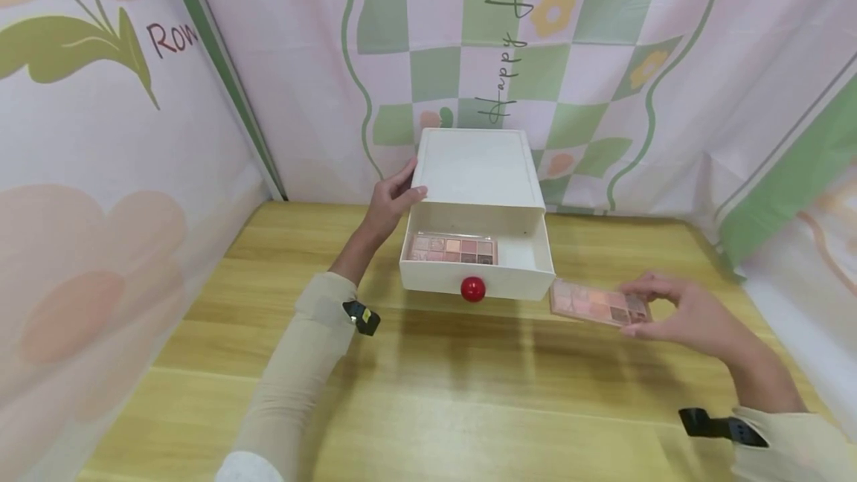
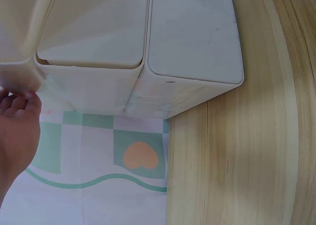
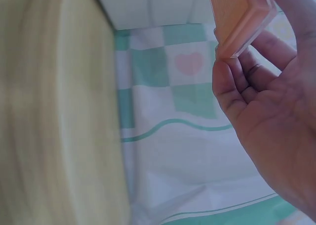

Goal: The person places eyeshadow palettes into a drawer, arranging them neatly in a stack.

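Observation:
A white drawer cabinet [image 1: 478, 166] stands on the table with its top drawer [image 1: 435, 277] pulled out by a red knob-fronted face. Inside the drawer, at its left, lies an eyeshadow palette [image 1: 453, 250] with rows of pink and brown pans. My left hand [image 1: 390, 203] grips the cabinet's left edge, thumb on top and fingers along the side; the left wrist view shows that hand [image 2: 17, 131] with bent fingers against the edge. To the right of the drawer, my right hand [image 1: 683, 315] pinches the end of a second eyeshadow palette [image 1: 596, 302] between thumb and fingers, above the table.
The red knob [image 1: 473, 289] juts from the drawer front. Lower drawers [image 2: 195, 34] sit beneath the open one. The wood-grain table [image 1: 469, 407] extends around the cabinet, with a checked curtain [image 1: 442, 21] close behind and patterned cloth [image 1: 87, 244] at the left.

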The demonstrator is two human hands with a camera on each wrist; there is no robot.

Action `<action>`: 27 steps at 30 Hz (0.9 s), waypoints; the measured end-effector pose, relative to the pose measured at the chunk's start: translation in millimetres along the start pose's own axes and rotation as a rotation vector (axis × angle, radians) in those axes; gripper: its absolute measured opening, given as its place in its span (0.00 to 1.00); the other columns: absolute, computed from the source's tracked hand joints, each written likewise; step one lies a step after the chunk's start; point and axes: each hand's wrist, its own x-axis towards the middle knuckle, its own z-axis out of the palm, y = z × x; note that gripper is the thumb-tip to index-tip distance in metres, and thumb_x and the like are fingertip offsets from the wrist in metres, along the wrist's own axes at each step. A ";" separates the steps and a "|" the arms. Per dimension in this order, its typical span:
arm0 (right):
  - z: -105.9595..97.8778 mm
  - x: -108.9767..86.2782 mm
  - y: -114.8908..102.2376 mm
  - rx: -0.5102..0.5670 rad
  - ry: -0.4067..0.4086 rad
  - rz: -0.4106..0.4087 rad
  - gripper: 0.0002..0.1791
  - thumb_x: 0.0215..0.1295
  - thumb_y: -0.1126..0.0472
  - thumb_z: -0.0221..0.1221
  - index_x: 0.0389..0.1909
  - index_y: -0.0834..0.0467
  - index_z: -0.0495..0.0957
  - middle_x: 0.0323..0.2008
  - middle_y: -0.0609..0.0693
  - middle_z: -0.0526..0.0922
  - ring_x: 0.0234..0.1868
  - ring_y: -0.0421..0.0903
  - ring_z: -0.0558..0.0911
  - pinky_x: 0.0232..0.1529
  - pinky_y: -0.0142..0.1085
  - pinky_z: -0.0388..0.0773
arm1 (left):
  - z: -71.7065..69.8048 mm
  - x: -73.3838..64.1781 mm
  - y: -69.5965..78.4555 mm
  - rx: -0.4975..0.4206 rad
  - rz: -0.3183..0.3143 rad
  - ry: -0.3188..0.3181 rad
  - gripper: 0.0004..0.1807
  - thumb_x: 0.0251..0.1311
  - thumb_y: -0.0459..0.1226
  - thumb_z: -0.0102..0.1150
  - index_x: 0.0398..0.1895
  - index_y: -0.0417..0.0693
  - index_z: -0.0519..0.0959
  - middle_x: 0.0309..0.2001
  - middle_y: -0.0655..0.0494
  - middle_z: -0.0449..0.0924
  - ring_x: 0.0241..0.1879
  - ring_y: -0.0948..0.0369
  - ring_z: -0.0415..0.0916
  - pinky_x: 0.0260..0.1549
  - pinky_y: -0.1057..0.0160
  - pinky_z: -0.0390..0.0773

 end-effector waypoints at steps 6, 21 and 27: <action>-12.4 1.4 -10.1 0.041 0.059 -0.109 0.31 0.38 0.66 0.81 0.49 0.61 0.84 0.36 0.33 0.80 0.39 0.27 0.74 0.39 0.16 0.70 | 0.1 0.8 -0.7 0.016 -0.006 0.002 0.38 0.68 0.35 0.52 0.78 0.35 0.52 0.82 0.41 0.48 0.81 0.49 0.53 0.79 0.57 0.60; -42.4 15.9 -27.7 0.075 0.104 -0.218 0.33 0.34 0.75 0.78 0.49 0.63 0.83 0.40 0.30 0.81 0.46 0.23 0.76 0.51 0.08 0.64 | 0.1 -0.9 -1.9 0.017 -0.009 0.000 0.40 0.67 0.37 0.53 0.78 0.35 0.51 0.81 0.41 0.49 0.80 0.49 0.54 0.78 0.58 0.62; -48.1 26.6 -48.6 -0.051 0.144 -0.285 0.34 0.31 0.71 0.80 0.48 0.59 0.84 0.37 0.29 0.79 0.40 0.27 0.73 0.40 0.16 0.67 | -0.4 0.6 -1.9 0.018 -0.013 0.003 0.40 0.68 0.38 0.53 0.79 0.35 0.51 0.82 0.41 0.49 0.80 0.49 0.55 0.78 0.58 0.63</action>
